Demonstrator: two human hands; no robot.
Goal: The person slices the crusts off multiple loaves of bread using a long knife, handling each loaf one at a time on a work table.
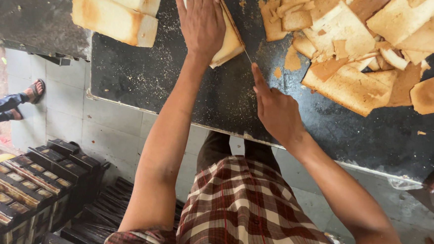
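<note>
We see no packages, labels, signs or screens anywhere in view.

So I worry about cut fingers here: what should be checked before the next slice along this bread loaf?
1. Left hand flat on the bread loaf, pinning it: ok.
2. Left fingers away from the knife blade, which runs along the loaf's right side: ok.
3. Right hand grip on the knife, forefinger stretched along it: ok; handle hidden.
4. Crust trimmings lie apart from the cutting line: ok.
5. Blade sharpness: cannot tell.
6. Black table crumb-strewn; slipping risk: cannot tell.
</note>
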